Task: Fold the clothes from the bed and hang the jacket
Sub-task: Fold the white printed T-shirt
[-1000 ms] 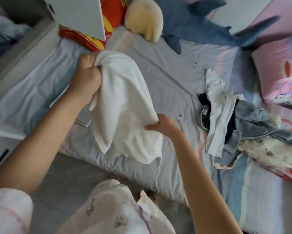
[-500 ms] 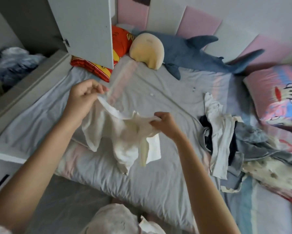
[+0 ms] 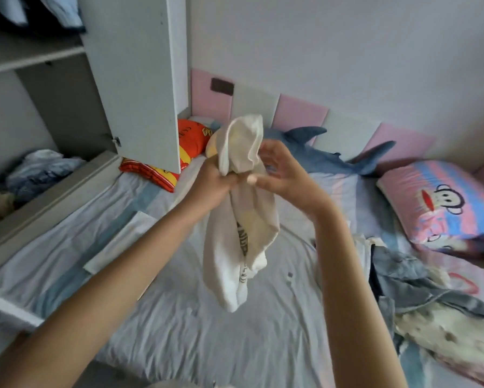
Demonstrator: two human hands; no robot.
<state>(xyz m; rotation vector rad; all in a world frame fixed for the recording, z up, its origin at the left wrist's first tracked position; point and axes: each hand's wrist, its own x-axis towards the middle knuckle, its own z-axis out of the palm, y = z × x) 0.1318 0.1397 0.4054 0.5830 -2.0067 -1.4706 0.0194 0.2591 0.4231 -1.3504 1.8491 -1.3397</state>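
Observation:
A white garment (image 3: 240, 231) with dark lettering hangs bunched in the air above the bed (image 3: 179, 317). My left hand (image 3: 212, 183) grips it near its upper part, and a loop of the cloth stands up above that fist. My right hand (image 3: 280, 172) is beside the garment on the right, its fingers loosely spread and its fingertips at the cloth. A pile of clothes (image 3: 411, 298), grey-blue and white, lies on the right side of the bed. A folded white piece (image 3: 123, 242) lies flat on the bed at the left.
An open wardrobe door (image 3: 140, 79) stands at the left, with shelves holding clothes (image 3: 39, 172). A blue shark plush (image 3: 319, 155), a red cushion (image 3: 184, 152) and a pink monkey pillow (image 3: 442, 203) lie along the padded headboard.
Both hands have risen from low over the bed to chest height and come together. The garment, earlier stretched between them, now hangs bunched from my left hand. The view has tilted up.

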